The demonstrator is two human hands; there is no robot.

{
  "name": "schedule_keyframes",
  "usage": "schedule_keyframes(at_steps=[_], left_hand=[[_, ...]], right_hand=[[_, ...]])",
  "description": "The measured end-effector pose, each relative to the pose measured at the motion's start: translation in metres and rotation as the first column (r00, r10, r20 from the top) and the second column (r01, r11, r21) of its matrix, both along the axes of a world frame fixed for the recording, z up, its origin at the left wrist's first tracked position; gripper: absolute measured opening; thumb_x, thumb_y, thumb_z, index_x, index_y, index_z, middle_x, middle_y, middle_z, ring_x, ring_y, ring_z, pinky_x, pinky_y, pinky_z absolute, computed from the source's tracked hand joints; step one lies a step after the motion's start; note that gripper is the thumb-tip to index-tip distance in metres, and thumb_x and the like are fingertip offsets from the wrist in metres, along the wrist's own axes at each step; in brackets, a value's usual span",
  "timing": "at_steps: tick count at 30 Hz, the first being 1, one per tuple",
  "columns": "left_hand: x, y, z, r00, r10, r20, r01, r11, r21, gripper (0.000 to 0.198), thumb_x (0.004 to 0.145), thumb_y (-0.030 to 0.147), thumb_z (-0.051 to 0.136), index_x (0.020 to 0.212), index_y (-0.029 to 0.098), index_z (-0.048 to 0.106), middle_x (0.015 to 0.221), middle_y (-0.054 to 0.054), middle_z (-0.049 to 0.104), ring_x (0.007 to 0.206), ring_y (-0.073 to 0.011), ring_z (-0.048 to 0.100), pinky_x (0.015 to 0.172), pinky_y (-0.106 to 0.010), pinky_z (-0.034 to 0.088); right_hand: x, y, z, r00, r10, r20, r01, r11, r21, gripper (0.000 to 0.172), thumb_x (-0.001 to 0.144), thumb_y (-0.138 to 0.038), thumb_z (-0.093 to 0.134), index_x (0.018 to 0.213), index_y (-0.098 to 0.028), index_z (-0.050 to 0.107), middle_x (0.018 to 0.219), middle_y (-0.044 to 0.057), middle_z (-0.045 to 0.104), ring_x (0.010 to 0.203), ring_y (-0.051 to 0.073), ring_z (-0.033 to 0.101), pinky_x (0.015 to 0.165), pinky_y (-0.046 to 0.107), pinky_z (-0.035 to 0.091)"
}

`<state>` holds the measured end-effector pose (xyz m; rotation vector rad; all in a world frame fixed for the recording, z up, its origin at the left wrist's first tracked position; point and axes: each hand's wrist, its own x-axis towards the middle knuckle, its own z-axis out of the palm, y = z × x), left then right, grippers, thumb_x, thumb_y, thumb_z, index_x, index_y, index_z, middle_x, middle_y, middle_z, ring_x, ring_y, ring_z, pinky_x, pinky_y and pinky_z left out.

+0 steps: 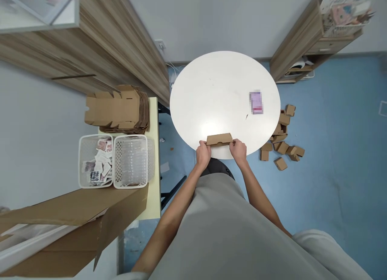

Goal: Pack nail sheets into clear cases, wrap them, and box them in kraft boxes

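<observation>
A small brown cardboard box (219,139), partly folded, is held at the near edge of the round white table (223,82). My left hand (203,154) pinches its left end, and my right hand (238,150) grips the right end. Both hands have their fingers closed on the cardboard. Its underside and the side facing me are mostly hidden. Farther off on the tabletop, to the right, lies a purple and pink rectangular item (256,102), too blurred to make out.
At left, a side table (153,203) bears stacked flat cardboard blanks (113,109), a white basket (81,163) of printed pieces and another basket (147,151) of clear plastic items. A large open carton (69,205) stands nearer. Several folded boxes (281,164) lie on the floor at right.
</observation>
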<state>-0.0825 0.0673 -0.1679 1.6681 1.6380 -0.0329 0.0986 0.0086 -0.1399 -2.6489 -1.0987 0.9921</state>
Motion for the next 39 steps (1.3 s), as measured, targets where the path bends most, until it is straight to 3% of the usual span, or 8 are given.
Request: schedule_keyframes(at_steps=[8, 16, 20, 22, 26, 33, 36, 39], left_hand=[[-0.016, 0.017, -0.002, 0.999, 0.050, 0.011, -0.051, 0.999, 0.015, 0.019, 0.113, 0.025, 0.047, 0.122, 0.017, 0.062, 0.115, -0.020, 0.080, 0.114, -0.0349, 0.077, 0.096, -0.040, 0.054], [-0.027, 0.036, -0.016, 0.995, 0.057, 0.080, -0.057, 0.998, 0.000, 0.020, 0.108, 0.020, 0.053, 0.126, 0.019, 0.063, 0.126, -0.017, 0.081, 0.119, -0.0327, 0.077, 0.096, -0.038, 0.056], [-0.026, 0.043, -0.017, 0.969, 0.133, 0.208, -0.125, 0.991, -0.050, 0.029, 0.101, 0.020, 0.068, 0.130, 0.020, 0.063, 0.138, -0.013, 0.079, 0.123, -0.0286, 0.077, 0.102, -0.035, 0.055], [-0.025, 0.045, -0.016, 0.956, 0.171, 0.239, -0.159, 0.985, -0.066, 0.032, 0.100, 0.028, 0.073, 0.130, 0.020, 0.064, 0.139, -0.013, 0.079, 0.125, -0.0292, 0.077, 0.103, -0.035, 0.055], [-0.027, 0.051, -0.018, 0.950, 0.200, 0.239, -0.196, 0.980, -0.040, 0.025, 0.110, 0.041, 0.060, 0.118, 0.020, 0.070, 0.133, -0.015, 0.081, 0.127, -0.0320, 0.075, 0.107, -0.039, 0.054], [-0.038, 0.057, -0.038, 0.934, 0.217, 0.283, -0.212, 0.976, -0.048, 0.006, 0.104, 0.024, 0.067, 0.107, 0.022, 0.071, 0.125, -0.010, 0.083, 0.112, -0.0261, 0.079, 0.102, -0.035, 0.055], [-0.040, 0.060, -0.048, 0.916, 0.261, 0.304, -0.242, 0.965, -0.099, 0.009, 0.102, 0.023, 0.070, 0.110, 0.020, 0.071, 0.122, -0.010, 0.082, 0.100, -0.0224, 0.080, 0.100, -0.034, 0.056], [-0.037, 0.066, -0.054, 0.857, 0.381, 0.347, -0.313, 0.920, -0.238, 0.035, 0.101, 0.021, 0.071, 0.135, 0.018, 0.067, 0.135, -0.014, 0.078, 0.086, -0.0175, 0.079, 0.095, -0.033, 0.059]], right_hand=[[-0.019, 0.008, 0.001, 0.986, 0.164, 0.029, -0.160, 0.981, -0.113, 0.041, 0.114, -0.021, 0.040, 0.109, -0.011, 0.080, 0.109, 0.022, 0.081, 0.099, 0.031, 0.077, 0.078, 0.034, 0.046], [-0.019, 0.025, -0.010, 0.986, 0.168, 0.020, -0.166, 0.982, -0.092, 0.045, 0.114, -0.017, 0.038, 0.109, -0.013, 0.082, 0.107, 0.019, 0.082, 0.097, 0.028, 0.076, 0.076, 0.031, 0.043], [-0.010, 0.031, -0.015, 0.978, 0.205, -0.026, -0.207, 0.975, -0.083, 0.041, 0.117, -0.036, 0.047, 0.109, -0.014, 0.081, 0.107, 0.018, 0.083, 0.097, 0.028, 0.076, 0.075, 0.030, 0.043], [-0.004, 0.031, -0.018, 0.973, 0.207, -0.103, -0.212, 0.977, -0.039, 0.050, 0.117, -0.052, 0.047, 0.110, -0.015, 0.080, 0.109, 0.017, 0.084, 0.099, 0.029, 0.076, 0.077, 0.030, 0.046], [0.006, 0.028, -0.028, 0.954, 0.106, -0.281, -0.092, 0.994, 0.062, 0.072, 0.120, -0.058, 0.024, 0.102, -0.016, 0.079, 0.116, 0.015, 0.085, 0.102, 0.026, 0.078, 0.089, 0.030, 0.052], [0.010, 0.026, -0.048, 0.936, -0.001, -0.353, 0.012, 1.000, 0.027, 0.048, 0.116, -0.040, 0.048, 0.082, -0.018, 0.074, 0.107, 0.013, 0.088, 0.093, 0.022, 0.080, 0.084, 0.028, 0.057], [0.007, 0.023, -0.052, 0.891, -0.114, -0.440, 0.145, 0.989, 0.038, 0.041, 0.114, -0.042, 0.052, 0.092, -0.017, 0.076, 0.110, 0.013, 0.087, 0.085, 0.018, 0.079, 0.071, 0.024, 0.058], [0.006, 0.023, -0.053, 0.791, -0.261, -0.554, 0.301, 0.953, -0.020, 0.033, 0.113, -0.040, 0.054, 0.117, -0.014, 0.074, 0.106, 0.014, 0.086, 0.071, 0.015, 0.076, 0.060, 0.022, 0.057]])
